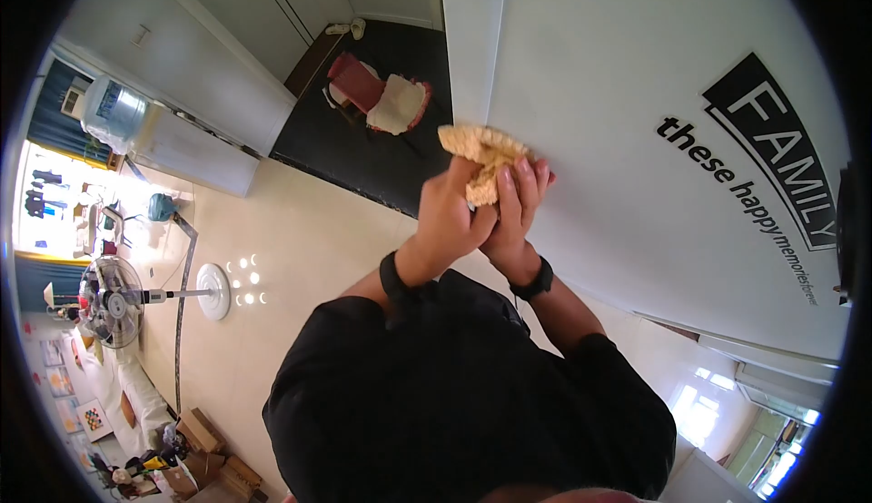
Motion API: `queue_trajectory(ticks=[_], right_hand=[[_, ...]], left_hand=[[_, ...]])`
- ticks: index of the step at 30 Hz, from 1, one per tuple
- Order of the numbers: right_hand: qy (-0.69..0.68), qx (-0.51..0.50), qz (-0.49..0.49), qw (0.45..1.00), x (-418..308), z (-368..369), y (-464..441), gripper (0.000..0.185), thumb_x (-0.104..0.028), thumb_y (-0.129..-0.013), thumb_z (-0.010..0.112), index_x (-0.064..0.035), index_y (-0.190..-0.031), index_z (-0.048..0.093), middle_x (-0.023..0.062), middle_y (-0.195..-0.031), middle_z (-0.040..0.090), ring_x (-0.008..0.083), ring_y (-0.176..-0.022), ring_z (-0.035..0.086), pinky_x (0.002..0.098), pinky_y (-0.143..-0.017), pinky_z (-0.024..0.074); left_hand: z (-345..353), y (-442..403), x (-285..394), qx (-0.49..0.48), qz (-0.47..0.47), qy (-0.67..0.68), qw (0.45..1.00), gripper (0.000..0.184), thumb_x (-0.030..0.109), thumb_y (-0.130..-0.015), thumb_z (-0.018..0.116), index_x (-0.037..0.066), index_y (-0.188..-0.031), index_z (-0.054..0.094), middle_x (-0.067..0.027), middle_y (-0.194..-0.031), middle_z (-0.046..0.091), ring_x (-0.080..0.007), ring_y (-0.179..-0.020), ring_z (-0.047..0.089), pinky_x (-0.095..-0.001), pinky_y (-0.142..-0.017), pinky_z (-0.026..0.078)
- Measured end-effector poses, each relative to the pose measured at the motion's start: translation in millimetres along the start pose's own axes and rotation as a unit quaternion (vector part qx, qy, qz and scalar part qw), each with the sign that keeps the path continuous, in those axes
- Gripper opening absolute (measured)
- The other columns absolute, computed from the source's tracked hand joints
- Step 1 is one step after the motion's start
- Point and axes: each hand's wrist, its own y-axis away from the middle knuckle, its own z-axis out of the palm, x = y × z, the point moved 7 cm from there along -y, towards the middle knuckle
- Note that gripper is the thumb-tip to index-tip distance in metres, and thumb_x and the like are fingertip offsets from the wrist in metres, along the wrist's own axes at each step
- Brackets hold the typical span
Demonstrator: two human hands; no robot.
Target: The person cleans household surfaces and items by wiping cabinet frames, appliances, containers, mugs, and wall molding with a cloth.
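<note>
A crumpled pale-yellow cloth (477,144) with a fluffy, bumpy texture is bunched up in front of me, close to the edge of the white wall (590,67). My left hand (445,214) grips its lower left side, the fingers closed round it. From the right, my right hand (520,199) has its fingers folded over the cloth, the fingertips close to the wall. The two hands touch or nearly touch below the cloth. I cannot tell whether the cloth presses on the wall. Each wrist has a black band.
Past the wall edge, a red chair (359,83) with a pale seat cover stands on a dark floor (309,140). To the left are a standing fan (113,303), a water dispenser bottle (116,108) and cardboard boxes (202,430). Black lettering (772,131) marks the wall at right.
</note>
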Motion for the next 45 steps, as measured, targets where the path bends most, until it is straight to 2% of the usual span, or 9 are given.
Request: queue_trajectory(ticks=[7, 16, 21, 23, 29, 32, 36, 38, 45], right_hand=[[0.028, 0.050, -0.024, 0.998, 0, 29, 26, 0.037, -0.019, -0.093, 0.058, -0.0032, -0.126, 0.053, 0.0159, -0.140, 0.044, 0.0382, -0.139, 0.031, 0.0516, -0.117, 0.0123], [0.089, -0.080, -0.046, 0.992, 32, 60, 161, 0.045, -0.015, -0.086, 0.064, 0.0002, -0.126, 0.052, 0.0200, -0.134, 0.049, 0.0459, -0.126, 0.044, 0.0580, -0.110, 0.0285], [0.106, -0.228, 0.047, 0.967, 17, 57, 156, 0.049, -0.006, -0.079, 0.069, 0.0028, -0.125, 0.053, 0.0223, -0.128, 0.054, 0.0457, -0.118, 0.052, 0.0586, -0.100, 0.0416], [0.116, -0.266, 0.105, 0.951, -8, 64, 132, 0.053, -0.005, -0.076, 0.071, 0.0028, -0.126, 0.052, 0.0231, -0.129, 0.053, 0.0445, -0.120, 0.052, 0.0576, -0.103, 0.0405], [0.031, -0.269, 0.320, 0.908, -82, 189, 112, 0.058, -0.011, -0.083, 0.065, 0.0034, -0.135, 0.044, 0.0237, -0.131, 0.052, 0.0422, -0.124, 0.050, 0.0483, -0.105, 0.0397], [-0.130, -0.330, 0.439, 0.826, -102, 300, 125, 0.070, -0.017, -0.084, 0.069, 0.0010, -0.142, 0.035, 0.0218, -0.135, 0.049, 0.0344, -0.126, 0.049, 0.0426, -0.106, 0.0388], [-0.184, -0.429, 0.346, 0.814, -137, 440, 111, 0.069, -0.018, -0.079, 0.072, -0.0049, -0.140, 0.042, 0.0171, -0.134, 0.054, 0.0301, -0.121, 0.054, 0.0371, -0.102, 0.0426], [-0.221, -0.517, 0.354, 0.747, -165, 512, 97, 0.060, -0.017, -0.079, 0.072, -0.0078, -0.133, 0.048, 0.0159, -0.122, 0.062, 0.0324, -0.112, 0.062, 0.0381, -0.094, 0.0485], [-0.347, -0.681, 0.225, 0.604, -261, 736, 116, 0.052, -0.011, -0.079, 0.073, -0.0045, -0.126, 0.052, 0.0119, -0.108, 0.069, 0.0262, -0.102, 0.067, 0.0347, -0.087, 0.0514]], left_hand=[[-12, 2, -21, -0.034, 0.013, -0.068, 0.997, 0.020, 0.013, -0.071, 0.069, 0.000, -0.078, 0.056, -0.0174, -0.068, 0.060, -0.0366, -0.061, 0.061, -0.0409, -0.052, 0.048], [3, 57, -123, -0.162, -0.060, -0.077, 0.982, 0.024, 0.027, -0.078, 0.069, 0.003, -0.079, 0.063, -0.0165, -0.071, 0.065, -0.0364, -0.064, 0.064, -0.0426, -0.057, 0.051], [5, 70, -161, -0.341, -0.087, -0.028, 0.935, 0.027, 0.029, -0.078, 0.071, 0.004, -0.086, 0.065, -0.0177, -0.077, 0.067, -0.0371, -0.073, 0.065, -0.0457, -0.066, 0.053], [-3, 72, -171, -0.430, -0.030, 0.025, 0.902, 0.034, 0.031, -0.082, 0.066, 0.006, -0.104, 0.062, -0.0185, -0.083, 0.067, -0.0376, -0.078, 0.066, -0.0455, -0.071, 0.053], [-128, 38, -234, -0.529, 0.050, 0.029, 0.846, 0.047, 0.042, -0.088, 0.062, 0.009, -0.122, 0.057, -0.0187, -0.084, 0.068, -0.0367, -0.076, 0.066, -0.0452, -0.070, 0.053], [-229, 4, -286, -0.446, 0.022, 0.025, 0.895, 0.048, 0.044, -0.089, 0.061, 0.007, -0.120, 0.059, -0.0190, -0.085, 0.068, -0.0356, -0.075, 0.067, -0.0436, -0.068, 0.053], [-358, -14, -357, -0.324, -0.096, -0.024, 0.941, 0.046, 0.042, -0.088, 0.064, 0.002, -0.110, 0.061, -0.0207, -0.080, 0.067, -0.0386, -0.071, 0.065, -0.0444, -0.064, 0.052], [-417, -9, -388, -0.240, -0.126, -0.057, 0.961, 0.038, 0.035, -0.085, 0.068, 0.002, -0.102, 0.057, -0.0162, -0.072, 0.065, -0.0374, -0.065, 0.063, -0.0452, -0.057, 0.050], [-608, 28, -490, -0.034, -0.292, -0.097, 0.951, 0.051, 0.026, -0.080, 0.077, 0.004, -0.120, 0.054, -0.0100, -0.078, 0.068, -0.0306, -0.068, 0.067, -0.0382, -0.059, 0.053]])
